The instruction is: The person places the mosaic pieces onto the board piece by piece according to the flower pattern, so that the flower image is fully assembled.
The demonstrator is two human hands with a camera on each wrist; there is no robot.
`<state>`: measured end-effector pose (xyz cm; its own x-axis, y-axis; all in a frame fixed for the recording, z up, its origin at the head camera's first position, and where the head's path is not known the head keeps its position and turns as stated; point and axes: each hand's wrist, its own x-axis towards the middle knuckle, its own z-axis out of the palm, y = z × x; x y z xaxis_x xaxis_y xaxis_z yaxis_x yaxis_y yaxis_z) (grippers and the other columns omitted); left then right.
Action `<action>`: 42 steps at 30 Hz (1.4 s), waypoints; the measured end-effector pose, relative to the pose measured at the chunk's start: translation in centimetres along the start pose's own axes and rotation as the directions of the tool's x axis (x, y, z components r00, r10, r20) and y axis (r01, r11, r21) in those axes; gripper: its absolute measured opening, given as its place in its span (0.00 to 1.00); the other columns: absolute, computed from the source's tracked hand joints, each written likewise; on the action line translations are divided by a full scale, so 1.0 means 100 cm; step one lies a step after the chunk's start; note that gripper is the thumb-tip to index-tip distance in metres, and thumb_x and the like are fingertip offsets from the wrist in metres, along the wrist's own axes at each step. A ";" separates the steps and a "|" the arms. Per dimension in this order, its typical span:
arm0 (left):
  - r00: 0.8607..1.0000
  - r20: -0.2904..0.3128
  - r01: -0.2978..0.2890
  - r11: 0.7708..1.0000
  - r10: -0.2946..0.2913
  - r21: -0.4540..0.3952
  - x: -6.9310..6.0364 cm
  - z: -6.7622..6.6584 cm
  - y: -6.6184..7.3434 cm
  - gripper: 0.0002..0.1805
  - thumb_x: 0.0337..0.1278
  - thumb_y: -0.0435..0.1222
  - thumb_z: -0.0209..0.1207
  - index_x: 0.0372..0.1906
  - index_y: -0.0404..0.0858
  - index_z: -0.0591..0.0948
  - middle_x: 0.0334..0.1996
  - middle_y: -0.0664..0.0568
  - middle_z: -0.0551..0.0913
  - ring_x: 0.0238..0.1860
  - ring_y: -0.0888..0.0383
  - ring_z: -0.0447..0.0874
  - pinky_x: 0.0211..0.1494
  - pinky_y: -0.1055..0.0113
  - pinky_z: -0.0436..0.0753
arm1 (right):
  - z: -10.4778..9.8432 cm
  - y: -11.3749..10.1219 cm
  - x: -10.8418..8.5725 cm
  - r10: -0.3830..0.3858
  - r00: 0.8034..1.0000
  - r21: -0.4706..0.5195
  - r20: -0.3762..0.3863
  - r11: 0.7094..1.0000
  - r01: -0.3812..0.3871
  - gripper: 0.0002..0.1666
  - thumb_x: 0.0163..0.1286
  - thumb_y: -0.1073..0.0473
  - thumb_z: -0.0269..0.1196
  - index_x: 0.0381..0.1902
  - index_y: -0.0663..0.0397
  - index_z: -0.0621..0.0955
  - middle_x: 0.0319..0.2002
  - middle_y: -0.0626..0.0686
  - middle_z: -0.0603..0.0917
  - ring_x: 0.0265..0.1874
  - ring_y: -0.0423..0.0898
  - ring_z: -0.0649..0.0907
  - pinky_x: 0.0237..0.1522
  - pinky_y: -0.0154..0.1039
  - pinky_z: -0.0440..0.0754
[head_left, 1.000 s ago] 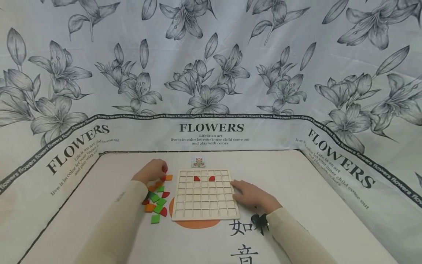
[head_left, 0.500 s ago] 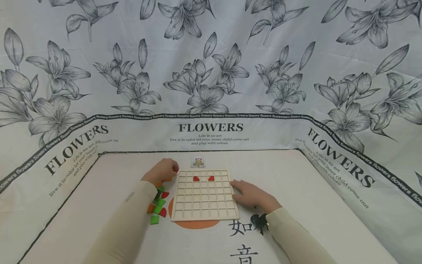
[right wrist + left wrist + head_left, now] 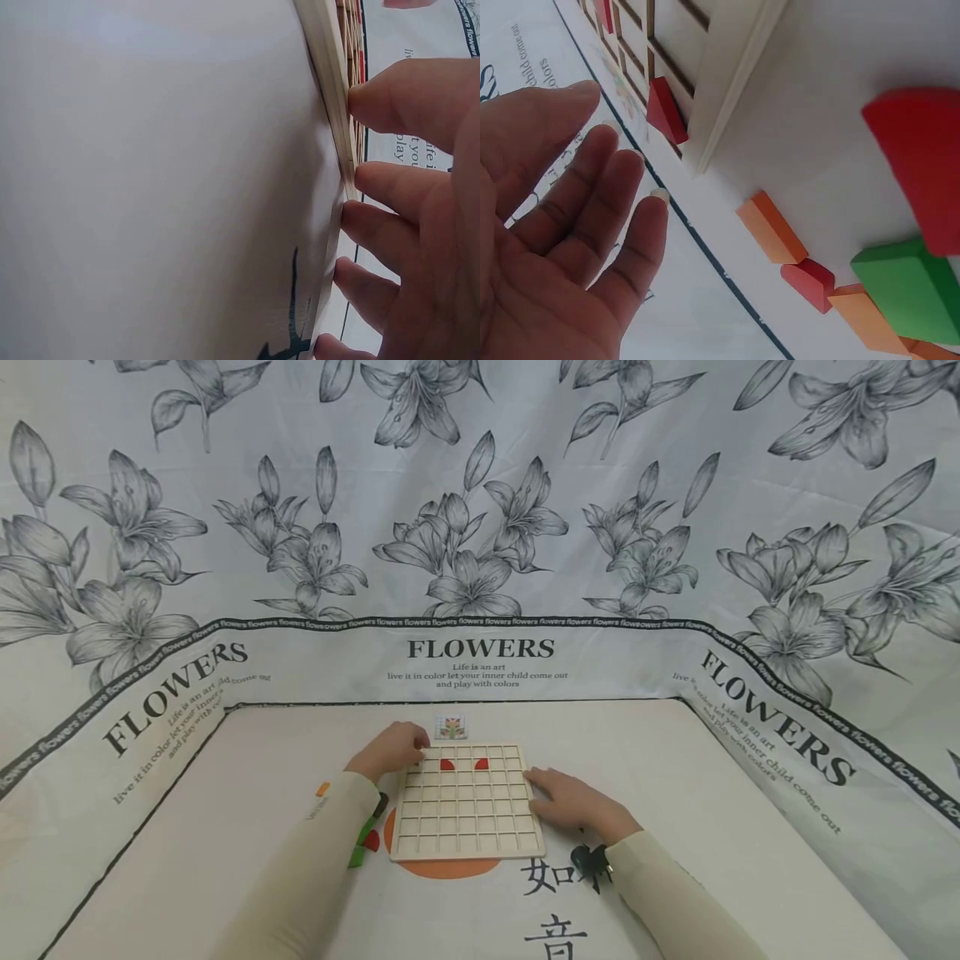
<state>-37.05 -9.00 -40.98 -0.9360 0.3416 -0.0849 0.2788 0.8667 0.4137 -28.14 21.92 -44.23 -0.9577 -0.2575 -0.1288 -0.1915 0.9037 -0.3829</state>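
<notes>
A pale wooden grid board (image 3: 472, 818) lies in the middle of the table, with two red quarter-round tiles (image 3: 482, 764) in its upper rows. My left hand (image 3: 390, 750) hovers at the board's far left corner. In the left wrist view its fingers (image 3: 641, 247) are loosely bent and hold nothing. Just beyond the fingertips, another red tile (image 3: 666, 112) sits at the board's corner cells; whether it lies flat is unclear. My right hand (image 3: 573, 802) touches the board's right edge with fingers extended, and the thumb (image 3: 405, 94) meets the wooden rim in the right wrist view.
Left of the board lie loose tiles, partly hidden by the left sleeve: a green tile (image 3: 911, 292), a red tile (image 3: 922, 165), an orange tile (image 3: 772, 229). A small pattern card (image 3: 452, 727) lies behind the board. Flower-printed cloth (image 3: 480, 568) rises around the table.
My left hand has moved right from the loose tiles to the board's corner with a red tile, and that tile is now out of the fingers. The right hand stays put.
</notes>
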 end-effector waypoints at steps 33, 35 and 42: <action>0.995 -0.042 -0.085 0.988 0.091 0.129 0.005 0.010 0.006 0.09 0.57 0.28 0.57 0.25 0.39 0.83 0.22 0.53 0.79 0.24 0.59 0.69 0.31 0.66 0.69 | -0.002 -0.001 -0.001 0.014 1.000 -0.013 0.004 1.000 -0.014 0.35 0.70 0.47 0.53 0.73 0.43 0.63 0.73 0.53 0.63 0.73 0.55 0.62 0.71 0.54 0.61; 0.988 -0.054 -0.134 0.981 0.143 0.141 0.007 0.011 0.010 0.09 0.58 0.28 0.56 0.26 0.38 0.83 0.23 0.53 0.79 0.24 0.59 0.67 0.32 0.65 0.68 | -0.001 0.000 0.000 0.016 1.000 -0.016 0.003 1.000 -0.016 0.35 0.70 0.47 0.53 0.73 0.43 0.63 0.73 0.53 0.63 0.73 0.55 0.62 0.71 0.54 0.61; 0.970 -0.070 -0.221 0.964 0.234 0.149 0.010 0.015 0.022 0.08 0.59 0.30 0.56 0.34 0.40 0.85 0.33 0.53 0.85 0.31 0.60 0.74 0.40 0.63 0.77 | 0.000 0.000 0.001 0.008 1.000 0.001 0.002 1.000 -0.008 0.35 0.69 0.48 0.54 0.73 0.45 0.64 0.73 0.55 0.64 0.73 0.56 0.63 0.70 0.55 0.63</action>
<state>-37.01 -6.17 -41.53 -0.8577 0.5082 0.0779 0.5078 0.8138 0.2827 -28.20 21.90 -44.19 -0.9588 -0.2507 -0.1334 -0.1834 0.9054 -0.3829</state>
